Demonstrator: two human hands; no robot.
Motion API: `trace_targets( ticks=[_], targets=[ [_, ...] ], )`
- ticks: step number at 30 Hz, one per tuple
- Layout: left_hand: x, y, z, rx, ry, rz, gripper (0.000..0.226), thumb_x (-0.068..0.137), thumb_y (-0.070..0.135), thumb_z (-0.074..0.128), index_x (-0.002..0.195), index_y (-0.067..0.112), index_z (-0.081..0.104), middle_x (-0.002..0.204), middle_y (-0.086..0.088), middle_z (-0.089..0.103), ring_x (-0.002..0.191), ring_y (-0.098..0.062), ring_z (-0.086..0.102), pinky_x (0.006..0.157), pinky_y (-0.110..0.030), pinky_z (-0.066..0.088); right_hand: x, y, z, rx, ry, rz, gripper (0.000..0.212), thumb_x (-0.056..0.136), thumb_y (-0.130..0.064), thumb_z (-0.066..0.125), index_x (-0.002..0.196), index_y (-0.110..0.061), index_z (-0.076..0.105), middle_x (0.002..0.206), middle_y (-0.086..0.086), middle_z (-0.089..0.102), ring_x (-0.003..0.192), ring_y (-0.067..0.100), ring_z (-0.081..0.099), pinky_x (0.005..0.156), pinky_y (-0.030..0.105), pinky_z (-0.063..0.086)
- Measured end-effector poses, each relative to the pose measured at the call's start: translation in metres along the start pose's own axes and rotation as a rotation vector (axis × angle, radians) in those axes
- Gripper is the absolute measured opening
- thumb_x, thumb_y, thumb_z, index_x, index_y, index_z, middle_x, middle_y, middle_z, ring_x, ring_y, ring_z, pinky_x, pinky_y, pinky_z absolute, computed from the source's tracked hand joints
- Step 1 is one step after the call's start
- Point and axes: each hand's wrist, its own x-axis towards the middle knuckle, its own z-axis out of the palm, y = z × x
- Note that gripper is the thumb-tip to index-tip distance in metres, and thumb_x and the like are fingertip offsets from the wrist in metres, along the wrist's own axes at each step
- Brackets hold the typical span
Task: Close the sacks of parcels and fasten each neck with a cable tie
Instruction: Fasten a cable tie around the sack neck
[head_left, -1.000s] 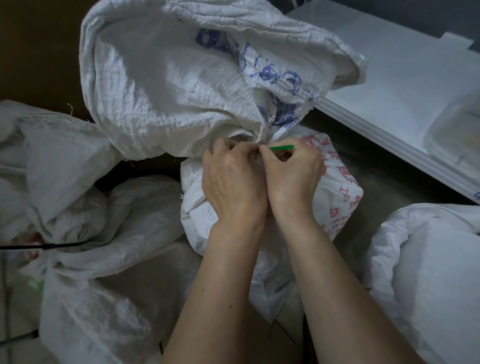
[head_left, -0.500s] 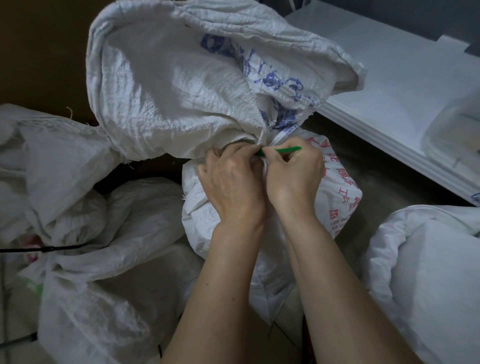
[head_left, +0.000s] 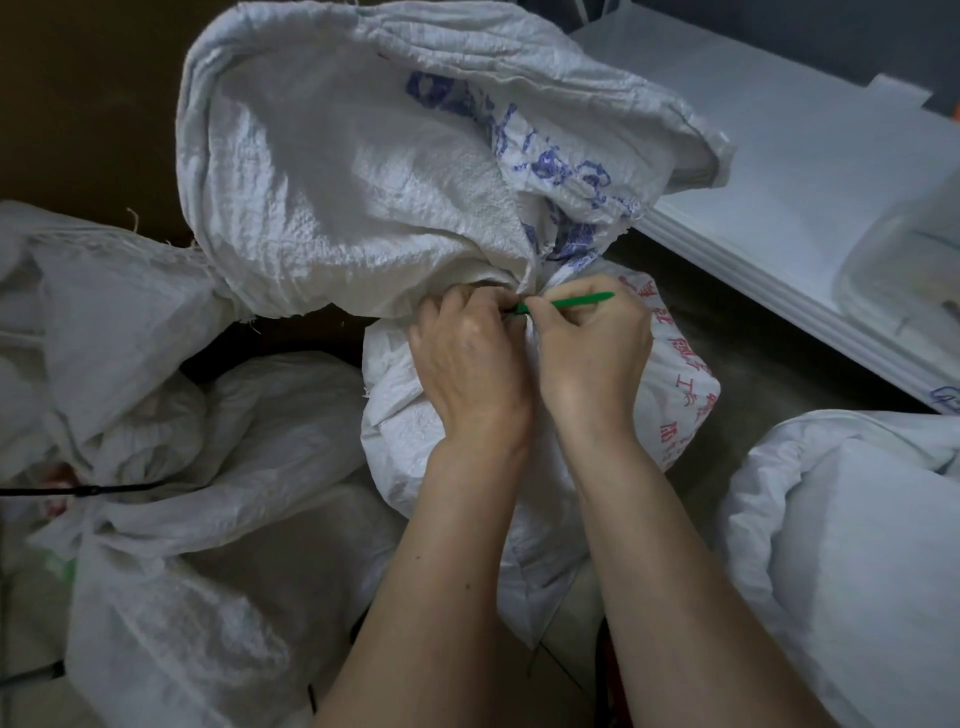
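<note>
Currently the tie is going on at the gathered neck (head_left: 535, 283) of the middle sack (head_left: 675, 374), the one with red print. Left hand (head_left: 470, 358) is curled at the neck, fingers bunched on the fabric right where the green cable tie (head_left: 569, 301) starts; whether it also pinches the tie's head I cannot tell, the knuckles hide it. Right hand (head_left: 592, 348) is curled too, thumb and forefinger pinching the tie's free tail. Both hands touch at the neck.

Step, as I read it: tail looks threaded and being drawn through, loop not visibly cinched. Next move calls for a firm pull on the tail out to the right while the left hand keeps the fabric bunched tight, so the loop does not slide off the gather. Loop itself is hidden.

Tie's visible part: long axis runs near level across the view, tipped slightly up toward the right. Free tip points right, away from the neck; the other end sits at the neck between the 2 hands.

The sack's loose top (head_left: 363, 171), blue print, flops up and back above the neck. A sack at left (head_left: 218, 545) has a black cable tie (head_left: 93, 489) at its neck. Another sack (head_left: 852, 545) sits at right, and a white board (head_left: 769, 171) lies beyond.
</note>
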Motion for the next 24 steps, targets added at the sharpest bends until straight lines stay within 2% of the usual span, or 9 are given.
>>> trace_targets(
  ticks=[3, 6, 9, 15, 18, 21, 24],
  targets=[
    [-0.002, 0.004, -0.004, -0.039, -0.007, -0.024, 0.014, 0.082, 0.019, 0.063, 0.088, 0.019, 0.075, 0.087, -0.006, 0.071, 0.087, -0.030, 0.057, 0.073, -0.035, 0.038, -0.006, -0.001, 0.002, -0.046, 0.006, -0.045, 0.013, 0.076, -0.012, 0.076, 0.085, -0.017, 0.068, 0.082, -0.005, 0.068, 0.080, 0.009, 0.063, 0.074, 0.017, 0.046],
    [-0.002, 0.009, -0.010, -0.157, -0.076, -0.126, 0.021, 0.085, 0.014, 0.060, 0.100, 0.022, 0.072, 0.094, 0.002, 0.071, 0.093, -0.022, 0.056, 0.082, -0.031, 0.042, -0.003, 0.000, 0.001, -0.071, 0.024, -0.063, 0.017, 0.074, -0.008, 0.077, 0.086, -0.017, 0.068, 0.083, -0.005, 0.069, 0.081, 0.009, 0.064, 0.074, 0.016, 0.045],
    [-0.001, 0.013, -0.014, -0.313, -0.103, -0.204, 0.028, 0.082, 0.008, 0.059, 0.107, 0.021, 0.063, 0.091, 0.009, 0.071, 0.092, -0.017, 0.062, 0.085, -0.038, 0.048, 0.001, 0.002, 0.003, -0.054, 0.046, -0.077, 0.019, 0.071, -0.005, 0.077, 0.084, -0.015, 0.069, 0.081, -0.004, 0.070, 0.079, 0.010, 0.066, 0.077, 0.023, 0.051],
    [0.000, 0.013, -0.017, -0.393, -0.146, -0.293, 0.027, 0.080, -0.002, 0.054, 0.105, 0.009, 0.049, 0.090, 0.010, 0.071, 0.089, -0.016, 0.064, 0.083, -0.041, 0.049, 0.009, 0.009, 0.011, -0.111, -0.010, -0.114, 0.020, 0.070, -0.004, 0.078, 0.085, -0.014, 0.070, 0.083, -0.001, 0.069, 0.083, 0.016, 0.065, 0.079, 0.035, 0.053],
    [0.002, 0.011, -0.015, -0.385, -0.161, -0.284, 0.027, 0.080, -0.002, 0.052, 0.103, 0.012, 0.050, 0.087, 0.011, 0.070, 0.090, -0.019, 0.063, 0.083, -0.042, 0.048, 0.014, 0.012, 0.015, -0.172, -0.041, -0.167, 0.021, 0.072, 0.001, 0.072, 0.085, -0.015, 0.072, 0.090, 0.003, 0.068, 0.091, 0.022, 0.063, 0.085, 0.038, 0.051],
    [0.005, 0.007, -0.014, -0.326, -0.176, -0.220, 0.024, 0.082, 0.005, 0.053, 0.101, 0.018, 0.063, 0.087, 0.011, 0.069, 0.090, -0.018, 0.062, 0.082, -0.041, 0.048, 0.017, 0.011, 0.015, -0.248, -0.089, -0.225, 0.021, 0.076, 0.000, 0.069, 0.091, -0.015, 0.074, 0.096, 0.003, 0.066, 0.096, 0.021, 0.060, 0.087, 0.029, 0.047],
    [0.005, 0.005, -0.012, -0.198, -0.203, -0.139, 0.025, 0.090, 0.016, 0.053, 0.106, 0.027, 0.070, 0.100, 0.004, 0.066, 0.097, -0.016, 0.057, 0.083, -0.034, 0.046, 0.018, 0.013, 0.016, -0.309, -0.100, -0.301, 0.020, 0.080, -0.004, 0.067, 0.095, -0.016, 0.074, 0.097, 0.001, 0.065, 0.097, 0.018, 0.057, 0.080, 0.013, 0.033]
  ],
)
